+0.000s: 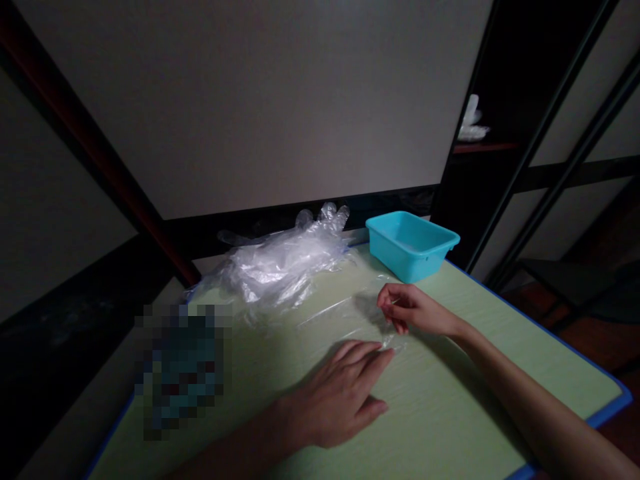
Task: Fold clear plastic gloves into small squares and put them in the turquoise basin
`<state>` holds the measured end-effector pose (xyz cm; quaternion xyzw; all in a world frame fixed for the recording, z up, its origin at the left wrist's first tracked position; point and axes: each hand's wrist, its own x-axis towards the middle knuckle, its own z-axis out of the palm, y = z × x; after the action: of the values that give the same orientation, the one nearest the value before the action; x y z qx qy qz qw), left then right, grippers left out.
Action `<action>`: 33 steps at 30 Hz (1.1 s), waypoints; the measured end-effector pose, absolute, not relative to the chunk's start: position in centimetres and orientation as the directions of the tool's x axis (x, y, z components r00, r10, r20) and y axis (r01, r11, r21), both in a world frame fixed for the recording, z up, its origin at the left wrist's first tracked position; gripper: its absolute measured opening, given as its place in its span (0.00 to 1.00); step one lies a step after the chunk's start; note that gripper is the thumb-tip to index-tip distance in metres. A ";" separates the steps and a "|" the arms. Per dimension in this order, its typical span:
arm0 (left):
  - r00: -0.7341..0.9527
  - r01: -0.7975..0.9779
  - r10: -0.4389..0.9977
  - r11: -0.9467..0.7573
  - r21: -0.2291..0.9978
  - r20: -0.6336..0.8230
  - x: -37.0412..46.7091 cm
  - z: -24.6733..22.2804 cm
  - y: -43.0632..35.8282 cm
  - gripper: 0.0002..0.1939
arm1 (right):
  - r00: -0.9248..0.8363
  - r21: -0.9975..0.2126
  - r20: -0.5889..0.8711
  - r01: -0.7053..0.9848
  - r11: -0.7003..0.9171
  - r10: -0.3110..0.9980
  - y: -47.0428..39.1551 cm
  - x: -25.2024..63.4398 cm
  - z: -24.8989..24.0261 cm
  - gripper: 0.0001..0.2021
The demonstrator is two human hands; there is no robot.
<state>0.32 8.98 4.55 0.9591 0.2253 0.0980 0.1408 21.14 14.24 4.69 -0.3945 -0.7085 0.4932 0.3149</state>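
My left hand (343,393) lies palm down with its fingers stretched out over a thin clear plastic sheet or glove (333,310) spread on the green tabletop. Beyond its fingertips and to the right, my right hand (410,308) is raised slightly, fingers curled and pinched together over the clear plastic. What those fingers hold, if anything, is too small to make out. A crumpled pile of clear plastic gloves (280,263) sits at the back left of the table. Behind my right hand stands a turquoise plastic basket (413,247).
A pixelated dark object (185,367) lies at the table's left. The green table (500,353) has a blue edge. Pale panels rise behind it. A shelf at the right holds white items (473,123), and a dark chair (580,283) stands beyond the right edge.
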 end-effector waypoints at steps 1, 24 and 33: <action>0.882 0.399 0.455 -0.862 0.313 0.126 0.3 4.6 9.0 0.30 | -0.520 -0.962 0.034 0.214 0.168 0.853 14.2 21.0 4.7 0.04; 0.868 0.343 0.413 -0.900 0.269 0.276 0.1 4.1 8.9 0.17 | -0.472 -0.959 -0.067 0.274 0.074 0.879 15.3 21.1 2.8 0.08; 0.873 0.363 0.433 -0.884 0.293 0.226 0.2 4.2 8.8 0.20 | -0.274 -0.944 -0.045 0.325 0.049 0.961 16.2 22.0 2.3 0.05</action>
<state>0.19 8.82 4.23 0.9600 0.2075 0.1438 0.1214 22.00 16.19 2.31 -0.5009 -0.6419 0.4741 0.3350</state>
